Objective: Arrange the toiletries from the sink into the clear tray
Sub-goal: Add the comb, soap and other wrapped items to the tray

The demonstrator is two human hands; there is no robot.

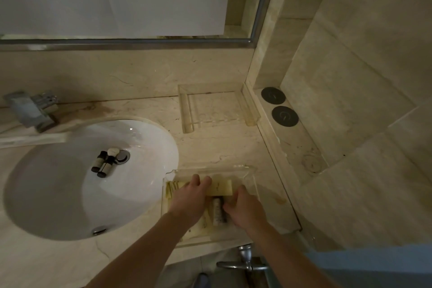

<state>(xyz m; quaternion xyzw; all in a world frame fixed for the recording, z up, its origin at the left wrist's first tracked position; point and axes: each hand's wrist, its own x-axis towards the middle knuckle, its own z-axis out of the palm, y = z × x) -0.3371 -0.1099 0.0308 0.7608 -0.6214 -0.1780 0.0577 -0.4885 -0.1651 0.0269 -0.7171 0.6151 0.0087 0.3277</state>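
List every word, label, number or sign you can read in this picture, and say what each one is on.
None can be read.
Pale yellow packet in the clear tray: a small dark mark, too blurred to read.
Small bottle in the tray: dark print, too blurred.
Two dark-capped bottles in the sink: labels too small.
Two round black discs on the ledge: each bears a pale curved sign, not a legible letter.

2 dark-capped bottles (103, 164) in the sink (46, 194) – 2 clear trays (253, 114) – 2 black discs (273, 95)
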